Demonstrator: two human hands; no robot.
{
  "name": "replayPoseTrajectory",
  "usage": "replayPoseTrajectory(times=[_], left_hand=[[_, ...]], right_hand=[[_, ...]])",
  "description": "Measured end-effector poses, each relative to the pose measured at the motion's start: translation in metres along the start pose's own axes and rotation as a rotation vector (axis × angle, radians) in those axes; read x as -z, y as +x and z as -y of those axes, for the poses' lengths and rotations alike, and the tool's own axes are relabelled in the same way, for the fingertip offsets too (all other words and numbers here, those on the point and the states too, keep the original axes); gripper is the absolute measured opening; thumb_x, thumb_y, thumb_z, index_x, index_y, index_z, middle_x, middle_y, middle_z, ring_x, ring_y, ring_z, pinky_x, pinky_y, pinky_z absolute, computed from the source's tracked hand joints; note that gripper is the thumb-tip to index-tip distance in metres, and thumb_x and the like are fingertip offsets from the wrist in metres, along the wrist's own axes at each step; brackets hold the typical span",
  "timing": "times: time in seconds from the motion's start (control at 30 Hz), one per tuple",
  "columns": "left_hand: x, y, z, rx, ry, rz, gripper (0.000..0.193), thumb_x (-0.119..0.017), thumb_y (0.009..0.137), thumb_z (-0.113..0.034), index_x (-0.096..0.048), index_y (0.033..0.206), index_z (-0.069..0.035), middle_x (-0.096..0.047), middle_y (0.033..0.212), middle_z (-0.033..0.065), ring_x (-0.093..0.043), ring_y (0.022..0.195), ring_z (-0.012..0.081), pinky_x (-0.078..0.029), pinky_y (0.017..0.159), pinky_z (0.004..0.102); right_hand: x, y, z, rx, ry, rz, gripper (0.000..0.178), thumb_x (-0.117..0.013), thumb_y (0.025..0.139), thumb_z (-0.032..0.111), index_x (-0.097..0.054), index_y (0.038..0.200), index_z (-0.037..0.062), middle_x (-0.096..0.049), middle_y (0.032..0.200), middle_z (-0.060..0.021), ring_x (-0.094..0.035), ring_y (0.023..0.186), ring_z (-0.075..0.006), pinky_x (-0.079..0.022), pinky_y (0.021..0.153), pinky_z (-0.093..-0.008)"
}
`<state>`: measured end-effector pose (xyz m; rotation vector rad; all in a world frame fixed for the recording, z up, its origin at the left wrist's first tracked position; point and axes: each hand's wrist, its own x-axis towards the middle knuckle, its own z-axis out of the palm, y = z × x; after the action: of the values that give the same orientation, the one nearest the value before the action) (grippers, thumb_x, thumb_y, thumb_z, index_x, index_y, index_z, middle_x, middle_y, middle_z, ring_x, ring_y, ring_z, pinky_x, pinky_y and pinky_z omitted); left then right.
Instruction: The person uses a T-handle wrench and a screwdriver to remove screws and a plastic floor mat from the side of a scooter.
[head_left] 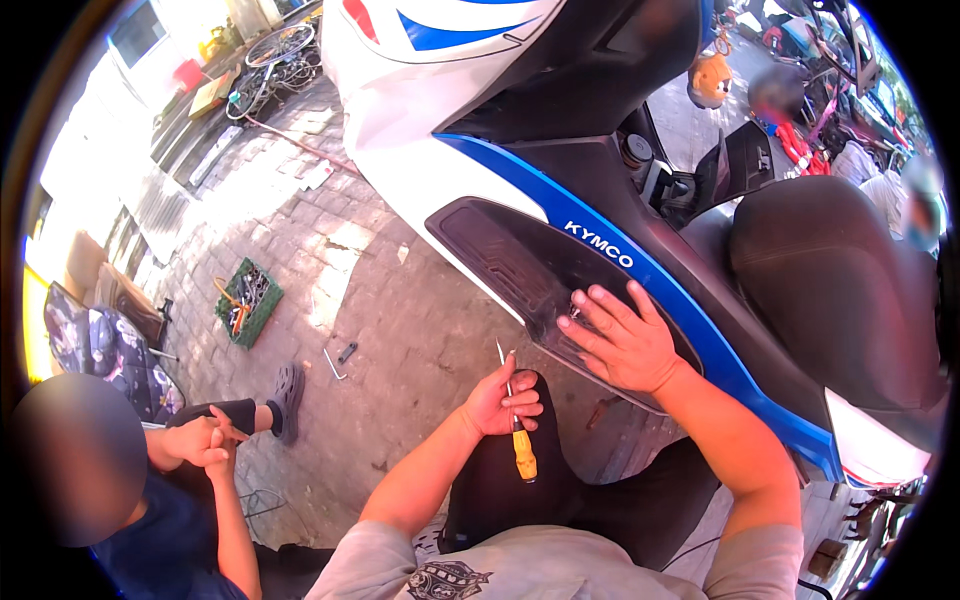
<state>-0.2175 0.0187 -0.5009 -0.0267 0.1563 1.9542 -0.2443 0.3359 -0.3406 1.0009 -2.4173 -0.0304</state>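
Note:
My left hand [492, 402] is closed round the shaft of a screwdriver [525, 458], above my thigh. Its yellow handle points down toward me and its thin metal tip sticks up past my thumb. Over the dark footboard [485, 245] of a white and blue scooter [400, 150], my right hand [632, 345] is held with the fingers spread. A small shiny piece shows by its fingertips, too small to name. Whether that hand touches the footboard I cannot tell.
At the left, a person [160, 520] crouches with hands together. A green crate [250, 303] of tools stands on the paving, near an L-shaped wrench [334, 365]. The scooter's black seat [840, 270] is at the right. A bicycle [280, 50] lies far left.

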Motion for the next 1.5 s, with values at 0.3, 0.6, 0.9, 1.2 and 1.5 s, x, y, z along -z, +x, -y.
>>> replayPoseTrajectory(times=[0.3, 0.6, 0.9, 1.2, 1.5], left_hand=[[-0.007, -0.022, -0.004, -0.132, 0.04, -0.106, 0.061, -0.045, 0.113, -0.076, -0.056, 0.095, -0.019, -0.033, 0.065, -0.0084, -0.04, 0.068, 0.012, -0.041, 0.071, 0.0326], [-0.107, 0.04, -0.013, -0.801, 0.117, -0.402, 0.055, -0.05, 0.117, -0.064, -0.061, 0.102, -0.013, -0.045, 0.072, -0.0025, -0.049, 0.076, 0.0174, -0.05, 0.083, 0.041], [-0.226, 0.037, -0.16, -1.766, 2.172, -1.059, 0.047, -0.071, 0.108, -0.024, -0.064, 0.148, 0.001, -0.061, 0.149, 0.0225, -0.061, 0.134, 0.0392, -0.046, 0.119, 0.0486], [-0.2, 0.041, -0.233, -1.918, 2.494, -0.978, 0.053, -0.083, 0.095, -0.02, -0.07, 0.145, -0.009, -0.065, 0.139, 0.0135, -0.064, 0.126, 0.0361, -0.052, 0.109, 0.0476], [-0.194, 0.045, -0.233, -1.858, 2.422, -0.965, 0.053, -0.084, 0.094, -0.024, -0.072, 0.143, -0.009, -0.061, 0.138, 0.016, -0.066, 0.115, 0.0344, -0.056, 0.1, 0.0453]], right_hand=[[-0.026, -0.095, -0.044, -0.17, -0.206, 0.233, 0.068, -0.075, 0.097, 0.03, -0.061, 0.163, 0.0192, -0.047, 0.178, -0.0103, -0.04, 0.167, -0.028, -0.024, 0.139, -0.0547], [-0.01, -0.012, 0.114, -0.71, 1.041, 0.257, 0.053, -0.072, 0.109, 0.031, -0.059, 0.153, 0.004, -0.071, 0.137, -0.0291, -0.069, 0.13, -0.045, -0.054, 0.111, -0.052], [0.1, 0.058, 0.026, -0.672, 0.783, -0.009, 0.037, -0.072, 0.108, 0.023, -0.068, 0.142, 0.0099, -0.077, 0.109, -0.0235, -0.077, 0.104, -0.0441, -0.06, 0.091, -0.0482], [0.149, 0.164, -0.043, -0.467, 0.245, 0.098, 0.037, -0.068, 0.107, 0.03, -0.076, 0.14, 0.0142, -0.079, 0.112, -0.0207, -0.077, 0.106, -0.043, -0.062, 0.093, -0.0528], [0.181, 0.22, -0.065, -0.057, -0.185, 0.073, 0.029, -0.074, 0.098, 0.014, -0.083, 0.126, 0.015, -0.077, 0.096, -0.0202, -0.079, 0.095, -0.0377, -0.064, 0.084, -0.0507]])
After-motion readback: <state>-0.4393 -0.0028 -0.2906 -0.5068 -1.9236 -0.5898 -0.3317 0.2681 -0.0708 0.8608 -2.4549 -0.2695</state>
